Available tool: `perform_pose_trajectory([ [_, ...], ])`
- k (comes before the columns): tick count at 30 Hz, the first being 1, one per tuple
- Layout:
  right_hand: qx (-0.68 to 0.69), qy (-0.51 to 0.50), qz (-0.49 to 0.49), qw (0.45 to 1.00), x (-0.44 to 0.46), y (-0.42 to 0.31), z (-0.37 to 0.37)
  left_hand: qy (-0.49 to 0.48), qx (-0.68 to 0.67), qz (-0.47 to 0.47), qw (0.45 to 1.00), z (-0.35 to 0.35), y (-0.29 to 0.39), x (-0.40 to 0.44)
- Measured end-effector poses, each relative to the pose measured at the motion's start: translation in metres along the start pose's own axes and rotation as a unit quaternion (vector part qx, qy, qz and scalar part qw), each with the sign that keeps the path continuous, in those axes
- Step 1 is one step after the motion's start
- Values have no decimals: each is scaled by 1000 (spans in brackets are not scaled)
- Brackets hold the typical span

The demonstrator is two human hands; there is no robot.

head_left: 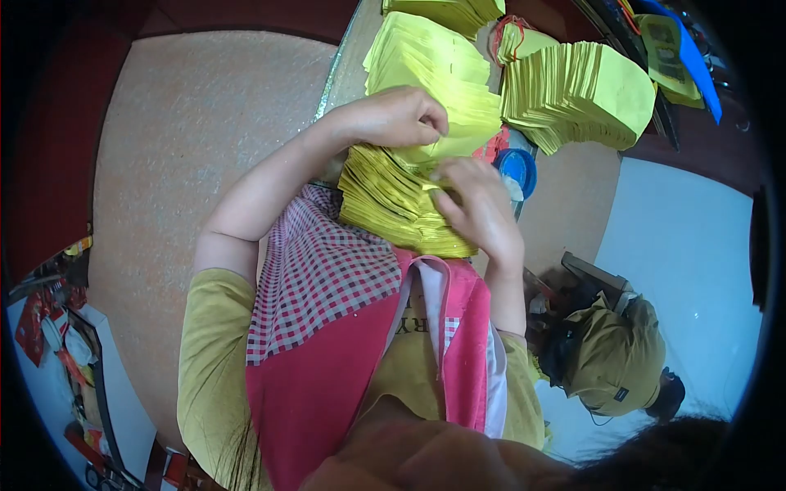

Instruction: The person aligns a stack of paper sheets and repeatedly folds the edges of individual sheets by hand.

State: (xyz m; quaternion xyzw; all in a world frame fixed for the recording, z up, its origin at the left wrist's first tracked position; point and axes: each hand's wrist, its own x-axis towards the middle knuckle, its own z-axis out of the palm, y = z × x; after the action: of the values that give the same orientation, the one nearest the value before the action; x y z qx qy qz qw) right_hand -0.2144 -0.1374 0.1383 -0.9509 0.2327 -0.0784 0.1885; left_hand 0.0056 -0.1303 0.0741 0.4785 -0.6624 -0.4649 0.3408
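Observation:
My left hand (397,117) is closed, its fingers curled at the edge of a bright yellow paper sheet (458,139). Beyond it a fanned stack of bright yellow paper (434,53) lies on the table. My right hand (479,200) hovers at the near side of that sheet, thumb and fingers apart, slightly blurred. Under and beside it is a stack of darker yellow folded papers (385,196), close against my apron (319,286). Whether my right fingertips touch the paper cannot be made out.
A thick bundle of yellow papers (581,90) stands at the right, with red string (512,33) nearby. A blue round container (517,172) sits at the table's right edge. Another person (614,352) is at lower right. Cluttered goods (70,344) are at far left.

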Motion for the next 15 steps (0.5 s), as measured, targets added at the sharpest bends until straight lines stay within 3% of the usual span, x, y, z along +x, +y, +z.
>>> perform_pose_trajectory([
  [1,-2,2,1,1000,-1,5,5,-1,1,3,1000,0,2,1],
  [3,30,-60,51,996,-1,13,10,212,213,166,939,-1,9,2],
  [4,65,-49,50,995,0,14,6,189,91,130,969,-4,18,-2],
  [5,65,-48,50,995,2,12,4,188,93,130,969,-9,19,-5],
  [7,121,1,85,989,7,8,0,-3,-52,64,997,-20,19,-11],
  [8,121,1,85,989,7,10,1,-82,-35,-21,996,-22,24,-16],
  [13,97,11,85,992,7,15,8,-141,107,-18,984,0,1,-7],
  [15,107,7,87,990,3,9,13,-44,68,46,996,5,-11,-8],
])
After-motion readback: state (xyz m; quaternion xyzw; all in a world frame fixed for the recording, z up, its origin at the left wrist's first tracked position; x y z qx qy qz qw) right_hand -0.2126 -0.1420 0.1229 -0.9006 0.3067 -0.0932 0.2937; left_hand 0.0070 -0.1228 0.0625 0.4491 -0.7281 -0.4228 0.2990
